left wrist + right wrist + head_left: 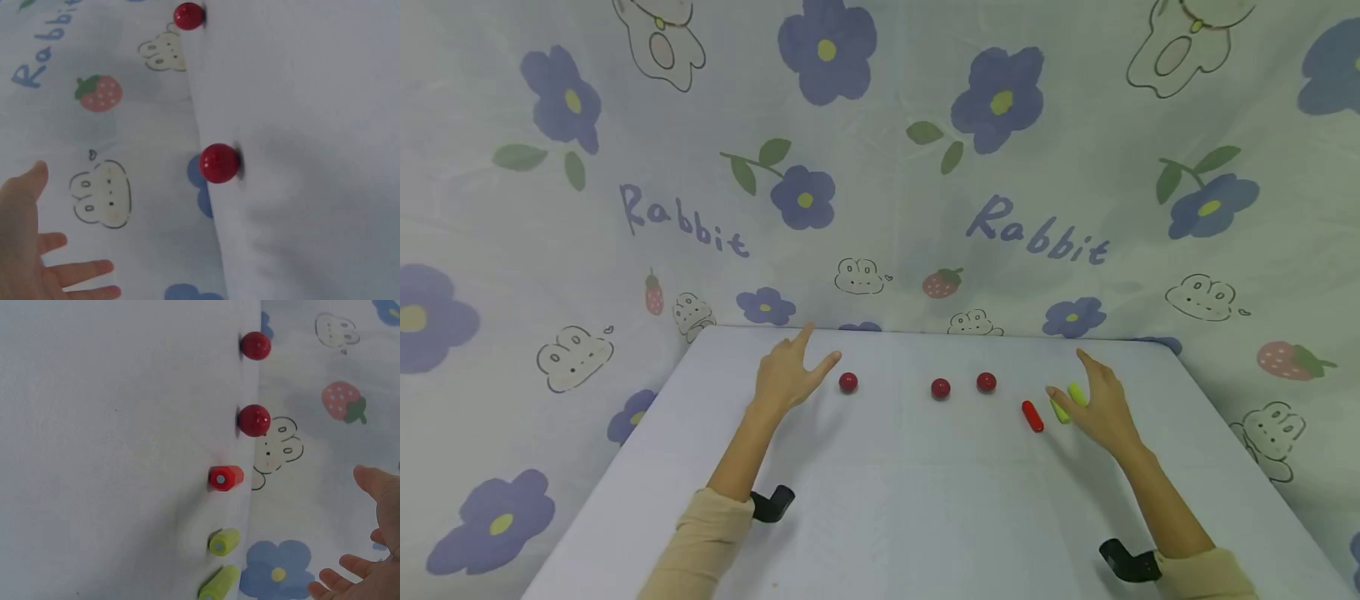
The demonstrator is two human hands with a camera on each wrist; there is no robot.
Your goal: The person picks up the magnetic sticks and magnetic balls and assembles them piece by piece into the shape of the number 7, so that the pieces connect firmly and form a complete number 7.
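Note:
My left hand point(784, 372) hovers over the left part of the white table, fingers spread and nothing held. Just right of its thumb lies a shiny red ball point(848, 382), also seen in the left wrist view. Two more red balls, one nearer the middle point(940, 388) and one to its right point(986, 382), lie further along. My right hand point(1105, 408) is held over the right side, thumb and fingers apart, holding nothing. Close to its thumb are a short red cylinder point(1032, 416) and two yellow-green cylinders point(224, 542), partly covered by the hand in the head view.
The white table point(880, 517) runs back to a patterned cloth point(880, 167) with flowers, rabbits and strawberries. Black camera mounts sit at the left wrist point(773, 504) and the right wrist point(1129, 562).

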